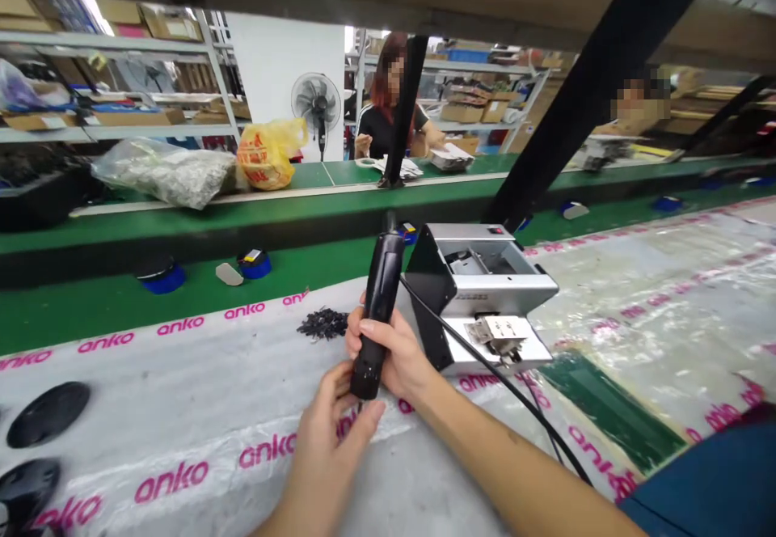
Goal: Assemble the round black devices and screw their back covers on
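My right hand is wrapped around the body of a black electric screwdriver, which stands nearly upright with its narrow nose down. My left hand is at that lower end, its thumb and fingers curled about the nose and the thin bit; the fingertips are partly hidden behind the tool. Just right of the tool stands a silver and black screw feeder machine. A black cable runs across in front of it. Left of the screwdriver lies a heap of small black parts on the plastic sheet.
Round black parts lie at the left edge. Beyond the printed plastic sheet, a green conveyor belt carries blue-sided parts. A slanted black post rises behind the machine. Across the belt, a person handles a stack.
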{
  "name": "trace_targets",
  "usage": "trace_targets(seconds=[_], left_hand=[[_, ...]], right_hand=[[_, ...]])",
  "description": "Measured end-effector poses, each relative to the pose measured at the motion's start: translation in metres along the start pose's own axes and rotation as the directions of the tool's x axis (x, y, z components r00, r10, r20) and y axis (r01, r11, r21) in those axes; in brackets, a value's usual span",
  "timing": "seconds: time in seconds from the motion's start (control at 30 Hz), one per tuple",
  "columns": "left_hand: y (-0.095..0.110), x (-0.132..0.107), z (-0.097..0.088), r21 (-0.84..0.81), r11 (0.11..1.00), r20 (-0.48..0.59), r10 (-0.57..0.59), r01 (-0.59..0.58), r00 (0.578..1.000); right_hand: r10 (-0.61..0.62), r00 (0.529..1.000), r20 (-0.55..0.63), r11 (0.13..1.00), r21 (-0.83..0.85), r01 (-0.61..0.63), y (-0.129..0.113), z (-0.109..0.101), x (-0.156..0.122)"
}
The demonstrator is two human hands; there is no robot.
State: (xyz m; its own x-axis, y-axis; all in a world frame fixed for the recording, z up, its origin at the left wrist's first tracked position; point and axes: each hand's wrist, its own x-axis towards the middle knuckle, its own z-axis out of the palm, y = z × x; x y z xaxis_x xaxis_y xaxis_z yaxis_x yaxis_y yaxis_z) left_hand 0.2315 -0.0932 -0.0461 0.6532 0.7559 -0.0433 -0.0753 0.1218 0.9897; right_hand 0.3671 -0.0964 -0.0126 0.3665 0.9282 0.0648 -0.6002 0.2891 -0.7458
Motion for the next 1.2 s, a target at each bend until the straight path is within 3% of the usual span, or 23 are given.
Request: trace_targets(seconds=[0.07,0.13,0.47,0.67,0.87,1.03,1.13,1.2], left_hand=[[0.002,0.001,0.0,0.009,0.997,0.053,-0.08,0.08,0.995],[0.008,0.004,0.0,0.039,0.995,0.04,-0.093,0.091,0.995],[0.02,0.0,0.008,0.092,0.995,-0.024,0.028,-0.026,0.999],[0.015,0.001,0.008,0.099,0.993,-0.044,0.074,-0.069,0.996],[0.016,0.004,0.002,0.137,0.977,0.053,0.155,-0.161,0.986],[0.013,-0.005,-0.002,0.155,0.933,0.151,0.301,-0.323,0.942],[0.011,-0.009,-0.003,0.231,0.926,0.085,0.287,-0.299,0.954],[0.012,-0.009,-0.002,0.307,0.911,0.046,0.275,-0.276,0.96]], right_hand=[[-0.03,0.999,-0.043,0.999,-0.015,0.029,0.003,0.004,0.0],[-0.042,0.996,-0.082,0.998,-0.041,0.039,0.007,0.009,-0.001],[-0.19,0.938,-0.291,0.967,-0.22,0.128,0.01,0.025,-0.01],[-0.244,0.926,-0.289,0.942,-0.298,0.155,0.009,0.026,-0.012],[-0.281,0.941,-0.188,0.93,-0.294,0.22,-0.005,0.035,-0.021],[-0.399,0.914,-0.074,0.897,-0.239,0.372,-0.041,0.044,-0.033],[-0.457,0.884,-0.096,0.887,-0.12,0.445,-0.09,0.032,-0.042],[-0.433,0.88,-0.193,0.897,0.003,0.442,-0.128,0.011,-0.05]])
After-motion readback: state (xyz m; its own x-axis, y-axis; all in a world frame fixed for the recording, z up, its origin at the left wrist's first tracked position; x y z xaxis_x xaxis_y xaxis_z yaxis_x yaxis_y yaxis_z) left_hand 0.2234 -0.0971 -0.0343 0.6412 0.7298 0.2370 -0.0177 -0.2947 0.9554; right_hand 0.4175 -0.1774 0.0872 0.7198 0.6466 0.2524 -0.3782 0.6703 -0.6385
